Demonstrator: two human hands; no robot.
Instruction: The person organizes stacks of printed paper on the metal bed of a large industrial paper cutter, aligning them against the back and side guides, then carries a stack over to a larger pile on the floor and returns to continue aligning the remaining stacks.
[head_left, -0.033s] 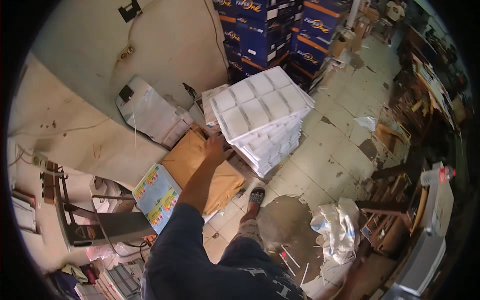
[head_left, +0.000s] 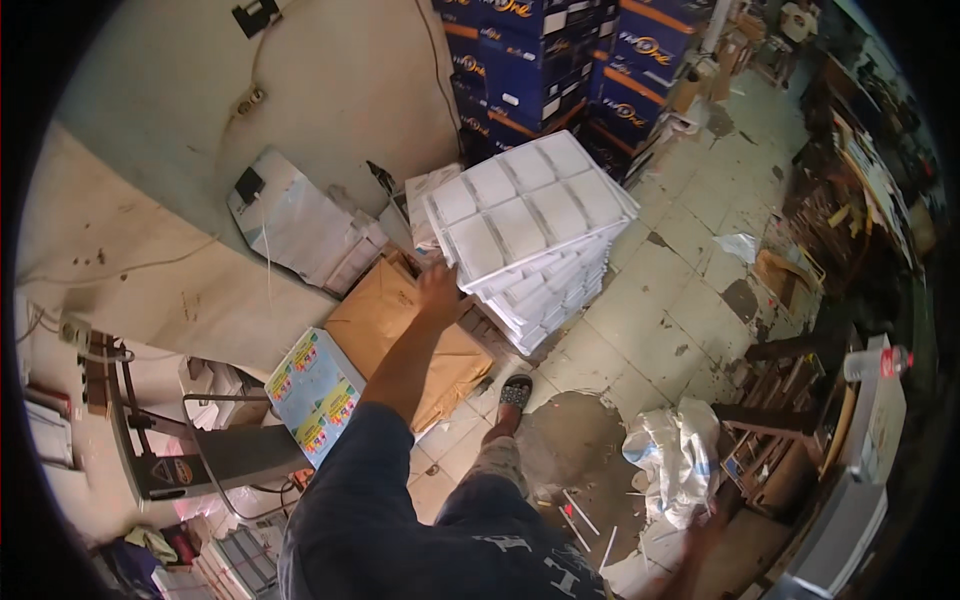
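Note:
My left hand point(head_left: 440, 290) reaches forward to the near left corner of a tall stack of white printed sheets point(head_left: 530, 210) standing on the tiled floor. Its fingers close on the corner of the top bundle, which overhangs the layers below. A brown cardboard box point(head_left: 395, 335) lies just under my forearm. My right hand point(head_left: 700, 540) is only a blur low at the right, near a white plastic bag point(head_left: 670, 450); its fingers cannot be made out.
Blue cartons point(head_left: 560, 60) are piled behind the stack. Plastic-wrapped sheets point(head_left: 300, 230) lean on the wall at the left. A colourful printed carton point(head_left: 315, 390) and a metal machine point(head_left: 200, 450) stand near my left side. My sandalled foot point(head_left: 513, 393) is by a dark floor stain. Wooden clutter point(head_left: 780, 440) fills the right.

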